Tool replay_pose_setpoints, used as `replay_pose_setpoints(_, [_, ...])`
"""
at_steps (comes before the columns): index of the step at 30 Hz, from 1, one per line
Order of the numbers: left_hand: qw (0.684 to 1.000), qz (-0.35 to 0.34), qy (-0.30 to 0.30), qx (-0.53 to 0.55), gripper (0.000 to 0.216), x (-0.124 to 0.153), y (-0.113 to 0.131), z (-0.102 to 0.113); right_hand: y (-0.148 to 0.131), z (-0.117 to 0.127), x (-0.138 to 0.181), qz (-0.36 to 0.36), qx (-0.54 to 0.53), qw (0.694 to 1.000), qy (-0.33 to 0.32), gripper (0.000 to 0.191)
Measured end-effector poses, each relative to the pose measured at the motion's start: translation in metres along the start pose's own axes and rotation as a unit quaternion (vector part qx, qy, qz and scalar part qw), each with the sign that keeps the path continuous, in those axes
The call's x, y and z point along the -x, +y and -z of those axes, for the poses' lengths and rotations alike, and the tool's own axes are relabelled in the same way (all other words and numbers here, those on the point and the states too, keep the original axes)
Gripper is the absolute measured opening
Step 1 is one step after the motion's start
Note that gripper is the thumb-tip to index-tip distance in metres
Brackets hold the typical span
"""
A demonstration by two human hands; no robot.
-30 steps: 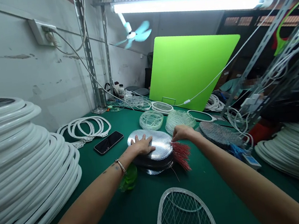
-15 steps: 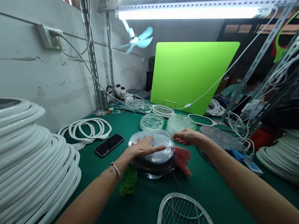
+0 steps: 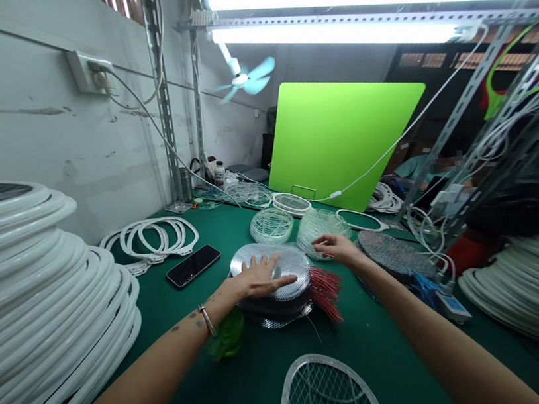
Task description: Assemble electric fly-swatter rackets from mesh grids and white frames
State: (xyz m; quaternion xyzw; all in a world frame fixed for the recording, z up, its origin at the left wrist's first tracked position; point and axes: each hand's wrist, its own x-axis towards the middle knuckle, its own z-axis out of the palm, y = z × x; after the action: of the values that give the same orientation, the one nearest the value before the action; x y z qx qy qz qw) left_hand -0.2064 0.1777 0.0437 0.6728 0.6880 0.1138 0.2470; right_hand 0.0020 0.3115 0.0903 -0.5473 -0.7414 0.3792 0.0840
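Observation:
My left hand [image 3: 262,276] lies flat, fingers spread, on a stack of silvery metal mesh sheets [image 3: 287,253] with rounded outlines. A bundle of red wires [image 3: 326,291] fans out from the stack's right side. My right hand [image 3: 337,247] hovers just above and beyond those wires, its fingers loosely bent and apart, with nothing visible in them. Behind it is a pile of pale green translucent rings [image 3: 315,225], and a similar pile [image 3: 271,224] stands to the left. An oval white-framed mesh racket head [image 3: 327,394] lies near me.
White frames are stacked high at the left [image 3: 51,286] and right [image 3: 528,299]. A phone [image 3: 193,266], loose white frames [image 3: 159,237] and a dark mesh pile [image 3: 394,254] with blue wires [image 3: 427,288] lie around. Bright green stuff [image 3: 228,335] sits beside my left wrist. A green board [image 3: 341,138] stands behind.
My right hand has lifted slightly off the red wires and its fingers have loosened. My left hand stays on the mesh stack. The whole view has shifted a little.

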Motion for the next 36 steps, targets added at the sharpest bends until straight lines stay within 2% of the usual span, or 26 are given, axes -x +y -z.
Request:
replay_pose_setpoints(4, [0.999, -0.021, -0.029, 0.001, 0.097, -0.002, -0.002, -0.004, -0.007, 0.002, 0.000, -0.008, 0.028, 0.999, -0.030, 0.030])
replay_pose_setpoints(10, [0.999, -0.036, -0.033, -0.014, 0.098, -0.003, -0.004, -0.007, -0.017, 0.003, -0.006, -0.019, 0.097, 0.992, -0.077, 0.023])
replay_pose_setpoints(13, [0.998, -0.044, -0.032, -0.023, 0.103, -0.004, -0.004, -0.006, -0.022, 0.003, -0.004, -0.009, 0.123, 0.990, -0.063, 0.022])
replay_pose_setpoints(17, [0.998, -0.053, -0.014, -0.033, 0.109, -0.007, -0.006, -0.008, -0.029, -0.001, 0.006, 0.011, 0.116, 0.993, -0.005, 0.020])
replay_pose_setpoints(19, [0.993, -0.081, 0.050, -0.074, 0.108, -0.008, -0.004, -0.011, -0.032, -0.002, 0.011, 0.015, 0.084, 0.996, 0.022, 0.018])
replay_pose_setpoints(21, [0.967, -0.124, 0.162, -0.155, 0.101, -0.008, 0.000, -0.014, -0.034, 0.000, 0.016, 0.012, 0.032, 0.999, 0.033, 0.019])
replay_pose_setpoints(23, [0.927, -0.157, 0.258, -0.223, 0.075, -0.007, 0.006, -0.014, -0.033, 0.004, 0.022, 0.006, -0.039, 0.999, 0.026, 0.021])
replay_pose_setpoints(25, [0.907, -0.170, 0.299, -0.244, 0.046, -0.003, 0.012, -0.009, -0.029, 0.008, 0.033, 0.000, -0.128, 0.992, 0.009, 0.028])
replay_pose_setpoints(28, [0.885, -0.220, 0.323, -0.253, 0.043, 0.010, 0.021, 0.004, -0.017, 0.004, 0.068, -0.006, -0.264, 0.964, -0.010, 0.049])
replay_pose_setpoints(31, [0.813, -0.369, 0.356, -0.275, 0.041, 0.035, 0.033, 0.012, 0.006, -0.018, 0.130, -0.007, -0.364, 0.931, -0.006, 0.047])
replay_pose_setpoints(33, [0.771, -0.455, 0.345, -0.281, 0.042, 0.061, 0.043, 0.005, 0.024, -0.043, 0.183, -0.020, -0.432, 0.902, -0.005, 0.049])
replay_pose_setpoints(34, [0.770, -0.476, 0.318, -0.282, 0.044, 0.076, 0.048, -0.003, 0.034, -0.059, 0.211, -0.041, -0.473, 0.880, -0.003, 0.055])
replay_pose_setpoints(36, [0.790, -0.487, 0.240, -0.284, 0.052, 0.108, 0.054, -0.027, 0.055, -0.092, 0.264, -0.128, -0.523, 0.842, 0.015, 0.068])
